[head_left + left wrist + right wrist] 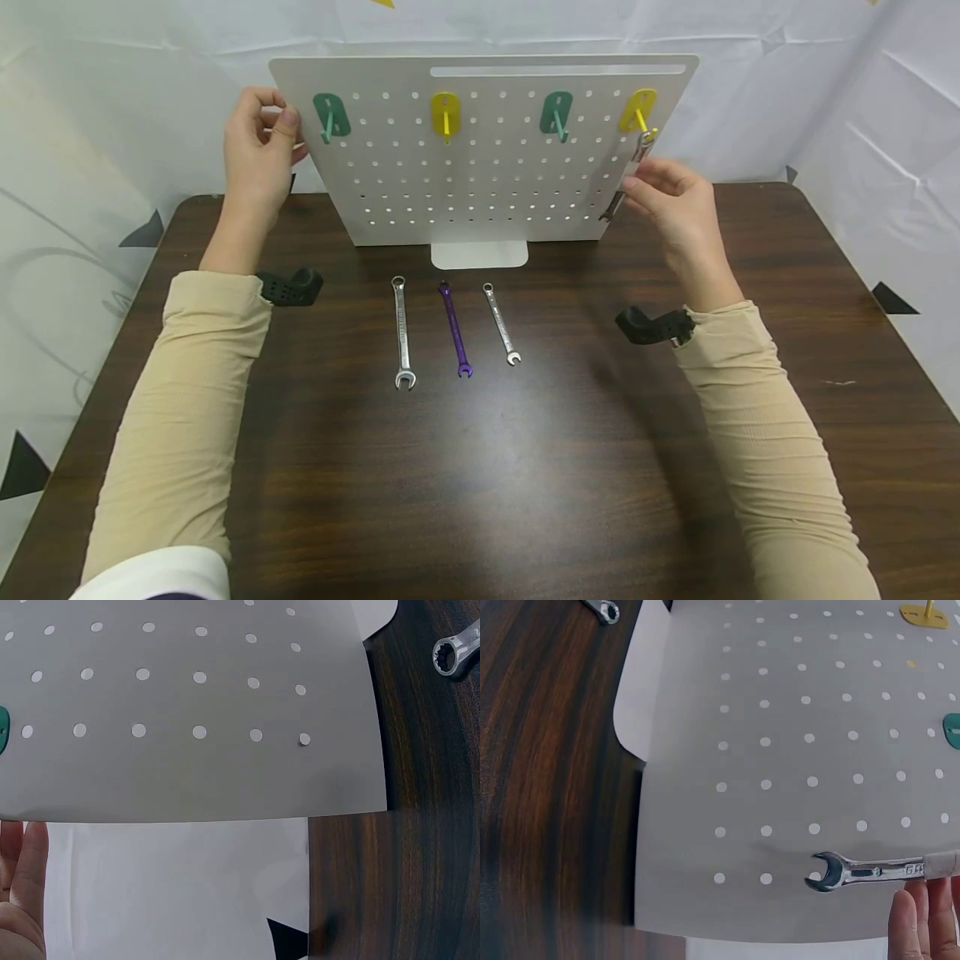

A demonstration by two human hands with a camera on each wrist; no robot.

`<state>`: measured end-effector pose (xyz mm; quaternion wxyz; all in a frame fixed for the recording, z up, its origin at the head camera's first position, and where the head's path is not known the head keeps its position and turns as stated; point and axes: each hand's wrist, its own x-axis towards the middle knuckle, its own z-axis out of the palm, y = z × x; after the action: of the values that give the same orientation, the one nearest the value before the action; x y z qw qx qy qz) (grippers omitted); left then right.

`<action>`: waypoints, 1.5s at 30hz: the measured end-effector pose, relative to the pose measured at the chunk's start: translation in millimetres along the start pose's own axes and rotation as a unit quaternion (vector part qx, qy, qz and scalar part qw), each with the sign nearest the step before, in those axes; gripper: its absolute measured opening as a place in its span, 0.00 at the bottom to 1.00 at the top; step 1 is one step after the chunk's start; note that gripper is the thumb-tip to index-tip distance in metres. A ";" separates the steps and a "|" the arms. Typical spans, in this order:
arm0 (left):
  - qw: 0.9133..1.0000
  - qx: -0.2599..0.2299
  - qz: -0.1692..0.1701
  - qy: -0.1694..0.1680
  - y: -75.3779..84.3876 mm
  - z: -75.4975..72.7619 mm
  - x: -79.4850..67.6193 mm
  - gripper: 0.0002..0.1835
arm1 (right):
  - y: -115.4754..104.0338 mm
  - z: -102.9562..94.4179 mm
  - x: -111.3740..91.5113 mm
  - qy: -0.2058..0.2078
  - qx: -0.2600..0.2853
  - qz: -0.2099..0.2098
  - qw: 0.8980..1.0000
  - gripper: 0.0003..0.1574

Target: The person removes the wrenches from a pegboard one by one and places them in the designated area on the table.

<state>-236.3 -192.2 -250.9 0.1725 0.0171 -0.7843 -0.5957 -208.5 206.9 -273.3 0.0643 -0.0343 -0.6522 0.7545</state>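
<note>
A grey pegboard (480, 179) stands tilted at the back of the table, with two green hooks and two yellow ones near its top. My left hand (260, 146) grips its left edge; in the left wrist view, fingers (30, 870) meet that edge. At the board's right side, my right hand (671, 196) holds a silver combination wrench (617, 202) by its light-wrapped middle. The wrench's ring end is up at the tip of the right yellow hook (637, 108). Its open end (829, 871) points down in front of the board.
On the dark wooden table (480, 492) lie three more wrenches: a large silver one (402, 329), a purple one (454, 325) and a smaller silver one (501, 321). The board's white foot (480, 255) juts out behind them. White sheeting (187, 50) hangs at the back and sides.
</note>
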 end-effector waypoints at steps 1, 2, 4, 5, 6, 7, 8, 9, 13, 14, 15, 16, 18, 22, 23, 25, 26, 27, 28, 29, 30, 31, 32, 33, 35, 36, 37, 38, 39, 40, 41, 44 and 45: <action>1.000 -0.001 -0.001 0.000 0.6 0.0 -0.5 0.04 | 0.0 0.3 0.0 -0.001 0.005 0.000 1.000 0.09; 1.000 -0.002 -0.001 0.000 1.3 0.0 -0.9 0.04 | 0.0 0.5 0.1 -0.001 0.009 -0.001 1.000 0.09; 1.000 -0.001 0.000 0.000 2.6 0.2 -1.9 0.04 | 0.1 0.8 -0.3 -0.001 0.011 -0.001 1.000 0.09; 1.000 0.000 0.001 0.001 3.0 0.3 -2.4 0.04 | 0.2 0.9 -0.5 0.000 0.011 -0.001 1.000 0.09; 1.000 0.000 0.001 0.001 3.5 0.3 -2.7 0.04 | 0.4 1.0 -0.7 0.000 0.012 -0.002 1.000 0.09; 1.000 0.000 0.001 0.000 3.8 0.4 -3.0 0.04 | 0.7 1.1 -1.0 0.000 0.012 -0.003 1.000 0.09; 1.000 0.001 0.002 0.001 3.9 0.5 -3.2 0.04 | 0.9 1.2 -1.3 0.000 0.012 -0.004 1.000 0.09; 1.000 0.002 0.003 0.001 4.0 0.5 -3.2 0.04 | 1.1 1.2 -1.7 0.000 0.013 -0.005 1.000 0.09; 1.000 0.004 0.005 0.001 2.5 0.5 -2.3 0.04 | 1.5 1.0 -2.5 -0.006 0.026 -0.007 1.000 0.09; 1.000 0.004 0.005 0.002 1.7 0.4 -1.8 0.04 | 1.5 0.7 -2.7 -0.008 0.030 -0.006 0.999 0.09; 1.000 0.004 0.004 0.002 1.0 0.3 -1.3 0.03 | 1.4 0.4 -2.8 -0.010 0.034 -0.005 0.999 0.09; 1.000 0.004 0.004 0.002 0.2 0.2 -0.8 0.03 | 1.1 0.0 -2.9 -0.014 0.035 -0.004 0.999 0.09; 1.000 0.005 0.002 0.002 -1.3 0.1 0.2 0.02 | 0.1 -0.7 -3.2 -0.021 0.035 0.000 0.999 0.08; 1.000 0.010 0.000 0.002 -3.0 0.1 1.1 0.02 | -1.5 -2.4 -4.2 -0.037 0.045 0.008 0.998 0.07; 1.000 0.010 -0.001 0.002 -3.1 0.1 1.2 0.02 | -1.7 -2.7 -4.6 -0.041 0.051 0.010 0.998 0.07; 1.000 0.011 -0.001 0.002 -2.9 0.2 1.0 0.03 | -1.9 -3.1 -5.3 -0.048 0.058 0.012 0.997 0.07; 1.000 0.011 -0.002 0.002 -2.6 0.2 0.7 0.03 | -2.0 -3.2 -5.5 -0.051 0.061 0.013 0.997 0.07; 1.000 0.010 -0.003 0.001 -2.2 0.2 0.5 0.03 | -2.0 -3.1 -5.7 -0.053 0.060 0.012 0.997 0.08; 1.000 0.009 -0.003 0.001 -1.8 0.2 0.2 0.03 | -2.1 -3.0 -6.1 -0.055 0.064 0.012 0.996 0.08; 1.000 0.008 -0.003 0.001 -1.4 0.1 -0.2 0.03 | -2.2 -3.0 -6.5 -0.056 0.064 0.012 0.996 0.09; 1.000 0.008 -0.003 0.001 -0.9 0.1 -0.6 0.03 | -2.3 -3.0 -6.7 -0.056 0.064 0.012 0.996 0.09; 1.000 0.006 -0.003 0.001 -0.4 -0.1 -1.1 0.02 | -2.5 -3.0 -7.2 -0.057 0.065 0.012 0.996 0.09; 1.000 0.006 -0.003 0.001 0.0 -0.2 -1.5 0.02 | -2.7 -3.1 -7.6 -0.057 0.066 0.012 0.996 0.10; 1.000 0.006 -0.002 0.001 0.4 -0.3 -2.0 0.02 | -3.0 -3.3 -8.1 -0.058 0.068 0.012 0.996 0.10; 1.000 0.006 -0.003 0.001 0.9 -0.4 -2.6 0.02 | -3.5 -3.9 -9.1 -0.061 0.069 0.012 0.996 0.09; 1.000 0.006 -0.003 0.001 0.9 -0.5 -2.7 0.02 | -3.8 -4.4 -9.5 -0.063 0.071 0.013 0.995 0.08; 1.000 0.006 -0.004 0.001 0.7 -0.5 -2.7 0.03 | -4.2 -4.8 -10.0 -0.064 0.073 0.014 0.995 0.07; 1.000 0.006 -0.003 0.001 0.4 -0.4 -2.4 0.03 | -4.5 -5.3 -10.5 -0.063 0.073 0.015 0.995 0.07; 1.000 0.006 -0.003 0.001 -0.1 -0.3 -1.9 0.03 | -4.7 -5.9 -11.0 -0.063 0.074 0.016 0.995 0.06; 1.000 0.007 -0.003 0.002 -0.6 -0.2 -1.4 0.03 | -4.9 -6.3 -11.3 -0.065 0.076 0.016 0.995 0.06; 1.000 0.006 -0.003 0.002 -0.9 -0.2 -1.0 0.03 | -5.2 -6.6 -11.7 -0.064 0.077 0.017 0.995 0.06; 1.000 0.006 -0.003 0.002 -2.6 0.0 0.7 0.03 | -5.3 -7.8 -12.3 -0.064 0.079 0.019 0.995 0.06; 1.000 0.005 -0.002 0.002 -3.0 0.0 1.1 0.03 | -5.5 -8.0 -12.4 -0.065 0.078 0.019 0.995 0.06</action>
<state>-237.8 -193.3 -253.4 0.1725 0.0211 -0.7871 -0.5918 -194.9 213.7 -269.4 0.0103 0.0073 -0.5933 0.8049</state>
